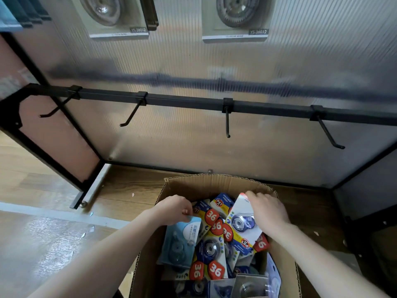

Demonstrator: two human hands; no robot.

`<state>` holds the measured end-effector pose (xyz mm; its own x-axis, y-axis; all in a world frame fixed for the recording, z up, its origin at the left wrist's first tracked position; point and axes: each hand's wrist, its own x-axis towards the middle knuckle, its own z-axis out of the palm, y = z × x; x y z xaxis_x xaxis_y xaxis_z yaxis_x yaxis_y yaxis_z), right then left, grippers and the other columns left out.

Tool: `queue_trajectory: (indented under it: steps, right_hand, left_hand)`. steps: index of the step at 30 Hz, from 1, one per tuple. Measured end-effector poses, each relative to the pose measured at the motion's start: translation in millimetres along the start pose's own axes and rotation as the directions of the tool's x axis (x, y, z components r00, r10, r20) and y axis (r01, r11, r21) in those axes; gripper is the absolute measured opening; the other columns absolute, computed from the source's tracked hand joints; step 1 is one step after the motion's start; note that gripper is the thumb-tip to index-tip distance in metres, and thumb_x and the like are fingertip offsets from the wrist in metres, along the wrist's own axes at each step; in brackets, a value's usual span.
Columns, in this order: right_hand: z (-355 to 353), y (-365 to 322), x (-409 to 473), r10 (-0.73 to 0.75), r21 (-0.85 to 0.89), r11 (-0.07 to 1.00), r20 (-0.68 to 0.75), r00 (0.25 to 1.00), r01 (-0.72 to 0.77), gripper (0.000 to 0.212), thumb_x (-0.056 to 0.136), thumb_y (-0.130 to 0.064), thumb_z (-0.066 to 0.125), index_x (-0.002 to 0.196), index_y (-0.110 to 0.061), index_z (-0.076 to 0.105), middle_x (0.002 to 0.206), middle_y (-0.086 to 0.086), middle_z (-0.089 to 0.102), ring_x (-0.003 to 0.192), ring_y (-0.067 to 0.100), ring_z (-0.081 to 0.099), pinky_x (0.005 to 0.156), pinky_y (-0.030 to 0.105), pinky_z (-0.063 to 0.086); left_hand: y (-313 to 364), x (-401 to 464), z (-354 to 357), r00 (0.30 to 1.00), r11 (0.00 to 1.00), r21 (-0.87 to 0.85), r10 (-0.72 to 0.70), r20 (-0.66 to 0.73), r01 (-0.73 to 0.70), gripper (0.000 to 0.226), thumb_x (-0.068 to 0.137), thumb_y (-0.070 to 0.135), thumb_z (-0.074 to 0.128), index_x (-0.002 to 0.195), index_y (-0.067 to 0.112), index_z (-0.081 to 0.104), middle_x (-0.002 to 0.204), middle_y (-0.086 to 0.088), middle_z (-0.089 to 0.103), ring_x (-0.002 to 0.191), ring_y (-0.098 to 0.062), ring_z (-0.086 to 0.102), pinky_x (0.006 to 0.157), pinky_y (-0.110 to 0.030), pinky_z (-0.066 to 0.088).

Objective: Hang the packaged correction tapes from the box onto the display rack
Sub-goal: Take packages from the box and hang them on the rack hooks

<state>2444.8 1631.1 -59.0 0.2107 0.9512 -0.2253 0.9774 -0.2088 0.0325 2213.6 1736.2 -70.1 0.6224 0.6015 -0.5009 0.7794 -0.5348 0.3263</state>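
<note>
An open cardboard box (211,182) stands on the wood floor, filled with several packaged correction tapes (211,248). My left hand (175,208) pinches the top of a light blue package (182,239) at the box's left side. My right hand (266,209) grips the upper end of a white and yellow package (240,224) with a blue tape inside. Above the box runs the display rack's black bar (187,101) with several bare hooks (227,123).
Two packaged items hang higher on the ribbed panel (235,20). A black frame leg (86,186) stands to the left of the box, and dark shelving (369,211) closes in on the right. Paper scraps lie on the floor at left.
</note>
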Motion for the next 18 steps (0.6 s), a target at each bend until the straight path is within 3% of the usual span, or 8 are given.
queue_trajectory:
  steps: [2, 4, 6, 9, 12, 14, 16, 18]
  right_hand:
    - [9, -7, -2, -0.077, -0.079, 0.994, -0.031, 0.997, 0.075, 0.058, 0.089, 0.003, 0.041, 0.143, -0.015, 0.025, 0.138, 0.012, 0.041, 0.125, 0.028, 0.041, 0.100, 0.035, 0.037]
    - [19, -13, -2, -0.210, -0.078, 0.975, -0.010, 0.978, 0.209, 0.070, 0.089, 0.007, 0.040, 0.149, -0.017, 0.013, 0.153, 0.013, 0.019, 0.140, 0.030, 0.020, 0.114, 0.039, 0.018]
    - [33, -19, 0, -0.416, -0.077, 0.905, 0.028, 0.909, 0.417, 0.065, 0.090, 0.002, 0.043, 0.148, -0.018, 0.021, 0.155, 0.012, 0.016, 0.143, 0.028, 0.014, 0.116, 0.040, 0.009]
    - [49, -32, 5, -0.601, -0.181, 0.766, 0.140, 0.787, 0.617, 0.063, 0.075, -0.023, 0.073, 0.133, -0.016, 0.050, 0.136, 0.011, 0.049, 0.130, 0.026, 0.042, 0.111, 0.042, 0.027]
    - [64, -35, 8, -0.562, -0.221, 0.763, 0.237, 0.792, 0.607, 0.063, 0.047, -0.032, 0.087, 0.106, -0.018, 0.069, 0.099, 0.003, 0.068, 0.094, 0.021, 0.064, 0.091, 0.036, 0.048]
    - [71, -39, 10, -0.569, -0.290, 0.747, 0.186, 0.801, 0.598, 0.048, 0.034, -0.030, 0.090, 0.079, -0.025, 0.074, 0.073, -0.004, 0.066, 0.068, 0.016, 0.063, 0.073, 0.030, 0.053]
    - [76, -46, 9, -0.582, -0.352, 0.722, 0.157, 0.798, 0.596, 0.036, 0.039, -0.027, 0.089, 0.071, -0.027, 0.072, 0.066, -0.003, 0.063, 0.065, 0.017, 0.061, 0.072, 0.032, 0.054]
    - [64, -57, 4, -0.570, -0.336, 0.719, 0.217, 0.793, 0.609, 0.027, 0.057, -0.019, 0.083, 0.080, -0.024, 0.071, 0.077, 0.002, 0.066, 0.077, 0.022, 0.061, 0.084, 0.039, 0.050]
  left_hand:
    - [-2, -2, 3, 1.000, 1.000, 0.010, -0.007, 0.003, 0.007, 0.021, 0.088, 0.028, 0.060, 0.106, 0.019, 0.066, 0.109, 0.000, 0.064, 0.093, -0.015, 0.058, 0.075, -0.024, 0.045]
    - [-4, -4, 5, 1.000, 1.000, 0.028, -0.012, 0.008, 0.012, 0.023, 0.089, 0.028, 0.059, 0.109, 0.019, 0.065, 0.112, 0.000, 0.063, 0.098, -0.016, 0.059, 0.077, -0.025, 0.046]
    - [-6, -4, 8, 1.000, 0.999, 0.034, -0.017, -0.007, 0.017, 0.024, 0.089, 0.029, 0.058, 0.110, 0.020, 0.064, 0.113, 0.000, 0.063, 0.100, -0.017, 0.059, 0.078, -0.027, 0.047]
    - [-7, -2, 12, 1.000, 1.000, 0.023, -0.001, -0.025, 0.001, 0.025, 0.090, 0.029, 0.058, 0.112, 0.019, 0.064, 0.114, 0.000, 0.063, 0.100, -0.016, 0.059, 0.078, -0.025, 0.046]
    - [-10, 0, 15, 1.000, 1.000, 0.009, -0.008, -0.030, 0.008, 0.023, 0.090, 0.030, 0.057, 0.111, 0.021, 0.063, 0.112, 0.002, 0.062, 0.098, -0.016, 0.058, 0.073, -0.024, 0.045]
    - [-11, 0, 16, 0.999, 1.000, 0.011, -0.013, -0.032, 0.014, 0.022, 0.090, 0.031, 0.057, 0.109, 0.022, 0.063, 0.111, 0.002, 0.062, 0.097, -0.016, 0.058, 0.072, -0.025, 0.044]
    - [-12, 1, 16, 1.000, 1.000, 0.000, -0.010, -0.027, 0.010, 0.022, 0.090, 0.030, 0.058, 0.109, 0.021, 0.064, 0.110, 0.001, 0.063, 0.096, -0.016, 0.058, 0.072, -0.024, 0.044]
    - [-12, 0, 15, 1.000, 1.000, -0.011, -0.001, -0.021, 0.001, 0.022, 0.089, 0.030, 0.058, 0.108, 0.021, 0.064, 0.110, 0.001, 0.063, 0.095, -0.015, 0.058, 0.072, -0.023, 0.043]
